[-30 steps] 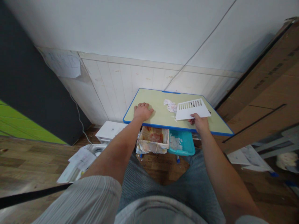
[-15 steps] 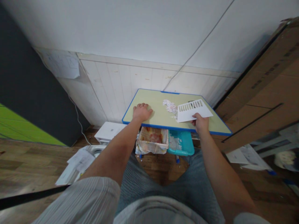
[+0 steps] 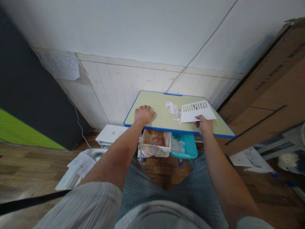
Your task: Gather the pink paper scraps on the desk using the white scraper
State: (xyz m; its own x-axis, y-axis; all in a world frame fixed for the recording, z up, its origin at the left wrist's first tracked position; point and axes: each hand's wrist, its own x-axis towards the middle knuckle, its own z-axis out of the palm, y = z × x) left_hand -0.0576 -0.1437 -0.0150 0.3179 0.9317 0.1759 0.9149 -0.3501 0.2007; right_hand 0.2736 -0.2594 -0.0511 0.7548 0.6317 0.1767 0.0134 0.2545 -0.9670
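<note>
My left hand (image 3: 144,114) lies palm down on the left part of a small pale-green table (image 3: 156,98) with a blue rim, its fingers spread and nothing in them. My right hand (image 3: 204,125) grips the lower edge of a white card (image 3: 196,117) with a row of slots cut along its far side. The card is tilted over the right part of the table. Just left of it lies a loose heap of small white paper scraps (image 3: 173,108). Something dark shows through several slots; I cannot make out what it is.
Under the table's front edge hang a lined bin (image 3: 154,152) and a turquoise tray (image 3: 190,149) with white bits inside. A white box (image 3: 111,133) and papers (image 3: 82,163) lie on the floor at left. Large cardboard (image 3: 267,95) stands at right, and a wall rises behind the table.
The white card has tilted slightly in my right hand, its lower edge a little higher. My left hand stays in place on the table; the whole view has shifted slightly.
</note>
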